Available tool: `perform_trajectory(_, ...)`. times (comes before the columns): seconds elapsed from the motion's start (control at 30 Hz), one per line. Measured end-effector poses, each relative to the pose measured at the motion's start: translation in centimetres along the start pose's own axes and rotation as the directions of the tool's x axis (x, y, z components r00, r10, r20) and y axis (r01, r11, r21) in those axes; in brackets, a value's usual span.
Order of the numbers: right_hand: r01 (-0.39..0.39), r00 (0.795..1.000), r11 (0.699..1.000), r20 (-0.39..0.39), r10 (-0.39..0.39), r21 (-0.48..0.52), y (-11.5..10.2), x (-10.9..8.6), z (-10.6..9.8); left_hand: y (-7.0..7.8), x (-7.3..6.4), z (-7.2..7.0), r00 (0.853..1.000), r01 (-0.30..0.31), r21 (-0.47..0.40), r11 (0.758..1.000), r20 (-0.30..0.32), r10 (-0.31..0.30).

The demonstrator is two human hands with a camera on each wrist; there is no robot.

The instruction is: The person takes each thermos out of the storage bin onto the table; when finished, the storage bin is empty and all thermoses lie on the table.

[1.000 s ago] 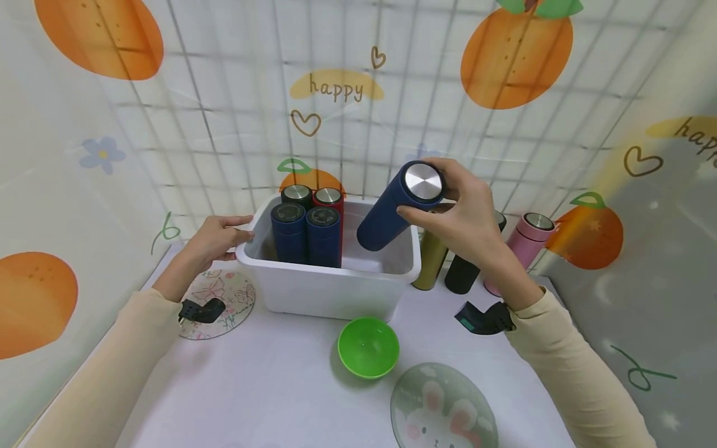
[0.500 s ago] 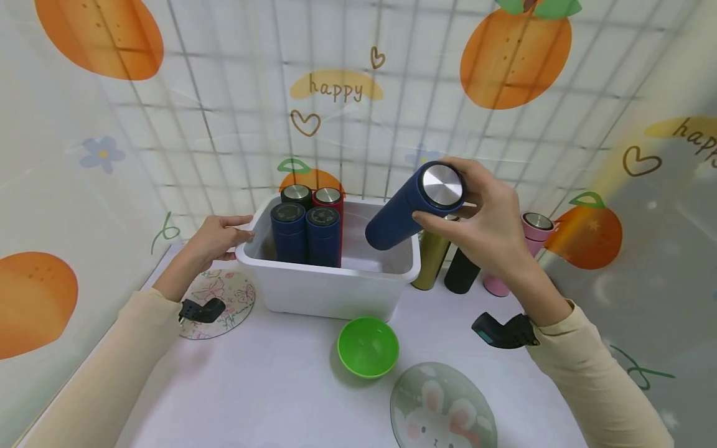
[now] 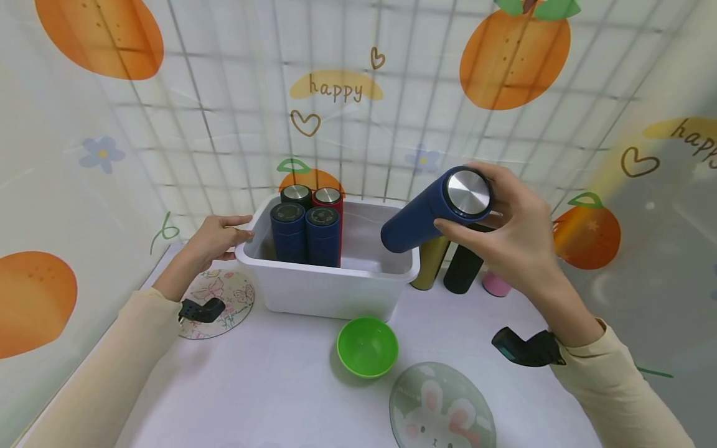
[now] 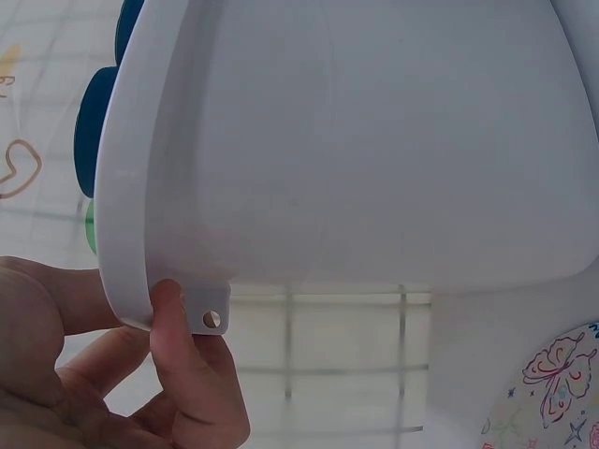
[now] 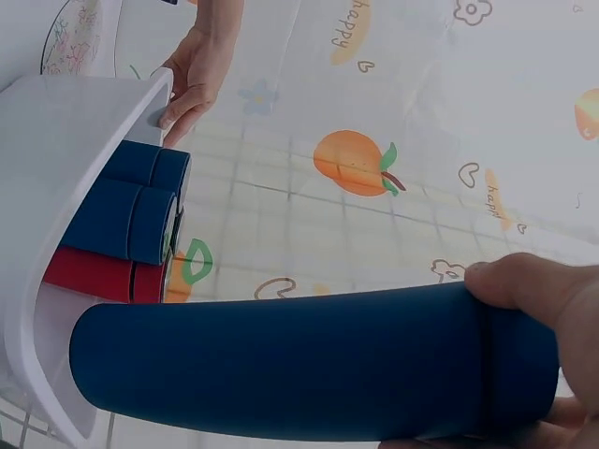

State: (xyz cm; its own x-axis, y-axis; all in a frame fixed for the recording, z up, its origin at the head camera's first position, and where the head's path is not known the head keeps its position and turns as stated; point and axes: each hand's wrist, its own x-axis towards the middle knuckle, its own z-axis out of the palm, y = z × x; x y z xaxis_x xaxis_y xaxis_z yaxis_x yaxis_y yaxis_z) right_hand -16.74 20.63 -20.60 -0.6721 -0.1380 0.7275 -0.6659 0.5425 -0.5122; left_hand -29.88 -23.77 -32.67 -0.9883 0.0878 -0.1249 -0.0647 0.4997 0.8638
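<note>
My right hand grips a dark blue thermos near its silver-topped lid. The bottle is tilted, its base over the right end of a white plastic bin. In the right wrist view this thermos stretches from the fingers towards the bin's rim. My left hand pinches the bin's left end; the left wrist view has its fingers at the rim beside a small holed tab. Inside the bin's left half stand two blue thermoses, a red one and a black one.
Right of the bin stand a gold thermos, a black thermos and a mostly hidden pink one. In front are a green bowl and a rabbit-patterned mat. A butterfly-patterned mat lies below my left hand.
My right hand has carried the blue thermos to the right, and the bottle leans further over. It now hides most of the pink thermos. The left hand and bin stay put.
</note>
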Motion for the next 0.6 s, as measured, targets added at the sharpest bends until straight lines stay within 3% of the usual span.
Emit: perform_trajectory(0.6, 0.019, 0.998, 0.997, -0.056, -0.023, -0.075, 0.0, -1.8, -2.6, 0.1, 0.1, 0.1, 1.000, 0.024, -0.008, 1.000, -0.010, -0.024)
